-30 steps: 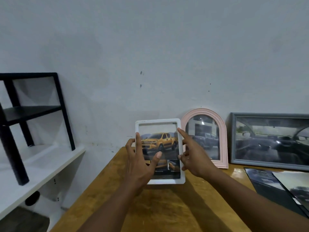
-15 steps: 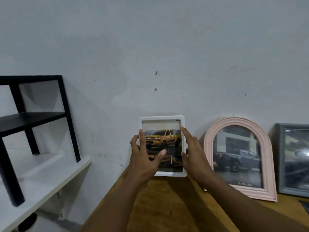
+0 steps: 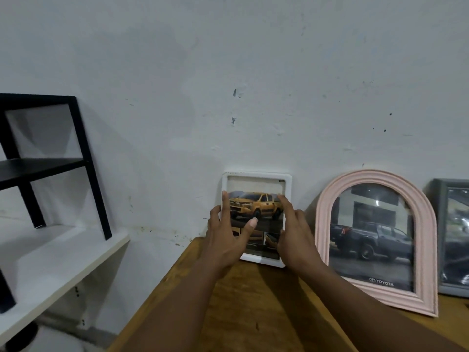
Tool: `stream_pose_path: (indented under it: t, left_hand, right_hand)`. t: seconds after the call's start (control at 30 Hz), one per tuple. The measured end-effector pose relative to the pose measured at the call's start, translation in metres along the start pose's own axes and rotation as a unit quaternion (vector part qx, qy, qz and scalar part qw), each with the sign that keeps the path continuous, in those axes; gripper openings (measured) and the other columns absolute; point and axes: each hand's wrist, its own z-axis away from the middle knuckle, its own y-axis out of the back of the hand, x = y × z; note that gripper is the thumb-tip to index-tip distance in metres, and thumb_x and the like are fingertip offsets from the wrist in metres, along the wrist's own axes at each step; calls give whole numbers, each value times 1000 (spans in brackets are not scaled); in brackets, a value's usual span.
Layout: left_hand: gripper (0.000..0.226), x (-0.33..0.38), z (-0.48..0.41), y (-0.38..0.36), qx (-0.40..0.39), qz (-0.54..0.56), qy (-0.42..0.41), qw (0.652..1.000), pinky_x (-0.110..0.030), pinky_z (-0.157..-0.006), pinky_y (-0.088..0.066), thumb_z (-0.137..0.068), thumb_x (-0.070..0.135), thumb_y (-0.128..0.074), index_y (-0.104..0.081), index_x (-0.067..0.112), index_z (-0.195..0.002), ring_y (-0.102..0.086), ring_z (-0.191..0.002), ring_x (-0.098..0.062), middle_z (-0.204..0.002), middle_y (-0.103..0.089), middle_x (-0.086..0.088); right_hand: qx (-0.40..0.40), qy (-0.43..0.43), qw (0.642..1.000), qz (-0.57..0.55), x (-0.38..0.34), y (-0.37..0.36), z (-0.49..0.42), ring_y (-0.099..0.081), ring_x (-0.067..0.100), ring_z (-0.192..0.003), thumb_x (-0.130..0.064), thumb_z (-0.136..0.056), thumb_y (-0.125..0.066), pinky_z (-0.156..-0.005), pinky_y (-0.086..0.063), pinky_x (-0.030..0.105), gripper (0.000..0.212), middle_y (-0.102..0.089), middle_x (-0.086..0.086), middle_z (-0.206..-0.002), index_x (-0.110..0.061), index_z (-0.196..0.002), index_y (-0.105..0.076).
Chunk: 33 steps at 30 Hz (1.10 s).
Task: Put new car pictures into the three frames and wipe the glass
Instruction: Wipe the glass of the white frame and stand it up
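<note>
The left arm (image 3: pixel 177 301) and right arm (image 3: pixel 368 308) are extending forward, converging. The left hand (image 3: pixel 228 235) is holding its fingers straight upward, thumb angled right. The right hand (image 3: pixel 294 235) is pointing its index finger upward. Both hands are touching the white frame (image 3: pixel 256 175).

Pink frame (image 3: pixel 322 224) picture: I read "TOYOTA" in white letters at the bottom, under the dark truck (image 3: pixel 375 240). A small round logo (image 3: pixel 372 280) sits just left of it.
White frame (image 3: pixel 256 174) picture: the tiny marks are too small for me to read.
</note>
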Motion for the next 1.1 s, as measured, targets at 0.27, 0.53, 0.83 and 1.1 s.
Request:
stream_pose_path:
  t: [0.27,0.53,0.83,1.1]
  left_hand:
    - [96,5,14,16,-43,-55,35,997,-57,-116,-36,-75,95,-18,20,52,-152,-24,-150,-29,-166,-6,6]
    - [87,33,48,42,-97,-114,49,988,-53,-117,-34,-94,72,-40,10,43,-159,-23,-150,-33,-166,-6,1]
    - [96,106,100,39,-177,-153,16,972,-50,-119,-34,-96,54,-60,9,38,-161,-26,-151,-36,-168,-11,-7]
    - [82,189,147,-7,-224,-142,-50,963,-48,-119,-34,-96,48,-62,-18,28,-162,-32,-148,-34,-165,-27,-9]
  right_hand:
    - [-29,-11,999,11,-13,12,8,-46,25,-130,1,-91,-61,-102,-47,38,95,-37,10,-150,-38,-157,-5]
    - [-41,-20,998,40,-38,54,28,-53,29,-120,-7,-91,-64,-92,-50,38,83,-37,14,-149,-33,-155,-17]
    - [-131,-35,980,145,-40,144,76,-54,32,-125,-13,-91,-63,-98,-52,44,75,-46,12,-147,-31,-153,-25]
    - [-167,-59,961,211,-14,222,127,-54,29,-127,-16,-91,-64,-99,-48,37,61,-50,7,-147,-24,-147,-40]
